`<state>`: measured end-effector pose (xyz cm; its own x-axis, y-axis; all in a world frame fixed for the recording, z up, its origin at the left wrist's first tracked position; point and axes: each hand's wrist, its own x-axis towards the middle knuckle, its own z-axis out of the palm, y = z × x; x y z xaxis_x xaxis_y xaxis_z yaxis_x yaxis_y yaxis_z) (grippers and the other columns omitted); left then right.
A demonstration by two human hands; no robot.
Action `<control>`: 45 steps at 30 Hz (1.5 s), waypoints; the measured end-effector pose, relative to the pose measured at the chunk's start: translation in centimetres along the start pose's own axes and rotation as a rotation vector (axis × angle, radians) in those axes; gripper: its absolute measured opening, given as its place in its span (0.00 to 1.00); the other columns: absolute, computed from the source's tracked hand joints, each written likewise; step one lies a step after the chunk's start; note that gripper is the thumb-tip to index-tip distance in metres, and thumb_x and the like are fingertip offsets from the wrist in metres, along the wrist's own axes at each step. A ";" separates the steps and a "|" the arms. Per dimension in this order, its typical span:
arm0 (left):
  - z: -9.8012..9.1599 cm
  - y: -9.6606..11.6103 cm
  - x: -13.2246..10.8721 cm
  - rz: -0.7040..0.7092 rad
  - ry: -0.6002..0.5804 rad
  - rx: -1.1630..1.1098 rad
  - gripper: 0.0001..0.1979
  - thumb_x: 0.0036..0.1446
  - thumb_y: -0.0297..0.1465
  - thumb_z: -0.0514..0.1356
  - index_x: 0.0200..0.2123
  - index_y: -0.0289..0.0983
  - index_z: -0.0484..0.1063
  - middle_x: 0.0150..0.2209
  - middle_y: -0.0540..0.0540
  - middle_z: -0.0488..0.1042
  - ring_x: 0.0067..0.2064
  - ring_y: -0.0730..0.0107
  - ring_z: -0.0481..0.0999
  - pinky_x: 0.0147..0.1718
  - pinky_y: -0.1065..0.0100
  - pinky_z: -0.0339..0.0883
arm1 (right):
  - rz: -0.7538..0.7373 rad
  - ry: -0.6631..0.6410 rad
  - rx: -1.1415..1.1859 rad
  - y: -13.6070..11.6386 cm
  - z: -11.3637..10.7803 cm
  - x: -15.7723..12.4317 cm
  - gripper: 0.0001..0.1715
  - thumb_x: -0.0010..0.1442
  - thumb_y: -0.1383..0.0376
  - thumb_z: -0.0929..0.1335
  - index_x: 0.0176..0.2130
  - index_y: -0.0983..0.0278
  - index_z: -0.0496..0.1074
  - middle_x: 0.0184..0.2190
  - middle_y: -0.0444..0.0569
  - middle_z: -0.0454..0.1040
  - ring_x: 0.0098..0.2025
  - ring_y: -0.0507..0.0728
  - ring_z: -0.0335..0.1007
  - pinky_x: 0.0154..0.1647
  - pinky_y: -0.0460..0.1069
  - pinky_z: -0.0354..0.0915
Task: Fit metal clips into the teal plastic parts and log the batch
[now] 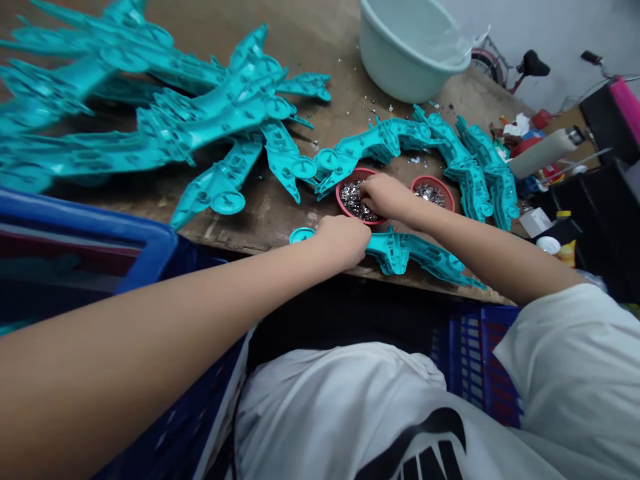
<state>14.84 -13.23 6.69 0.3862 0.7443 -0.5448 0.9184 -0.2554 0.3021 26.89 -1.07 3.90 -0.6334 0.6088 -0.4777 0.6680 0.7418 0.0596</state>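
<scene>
L hand [343, 243] lies over a teal plastic moulding [420, 257] near the front edge of the wooden tabletop [150, 207]. Its fingers are curled down, w/ the moulding's round disc end [302, 235] sticking out by the wrist. Can't tell if it's gripping or just resting, since the fingertips are hidden.

R hand [386, 197] reaches across to the nearer-left red mesh basket [347, 212], fingers [366, 193] bunched & dipped into the pile of small silver metal pieces [354, 201]. Hand's half-closed, but can't tell if it's actually got a piece.

2nd red mesh basket [433, 192], also holding silver pieces, sits just to the right, about level w/ R wrist. Both baskets sit inside a curved row of teal mouldings [380, 141] that are laid flat on the tabletop. Bigger heap of same teal mouldings [165, 127] fills the left side, and metal bits are scattered around.

Behind: white plastic basin [407, 50] at far edge. To the right: white cylindrical bottle [543, 155] lying among misc. items. Blue plastic crates [480, 363] are at the person's sides, below table level. White T-shirt [340, 413] w/ black print is in view at the bottom.
</scene>
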 end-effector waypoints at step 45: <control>-0.3 -0.5 0.5 -0.011 -0.005 0.053 0.23 0.67 0.38 0.65 0.61 0.34 0.82 0.56 0.25 0.83 0.59 0.35 0.84 0.57 0.48 0.79 | -0.013 0.451 1.023 4.9 0.6 -9.7 0.10 0.59 0.58 0.77 0.40 0.60 0.87 0.35 0.48 0.85 0.36 0.58 0.79 0.40 0.52 0.77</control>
<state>14.53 -12.56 6.49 0.3767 0.7443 -0.5515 0.9256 -0.2797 0.2549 36.53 -3.44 8.32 -0.5875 0.8031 -0.0995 0.5361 0.2943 -0.7912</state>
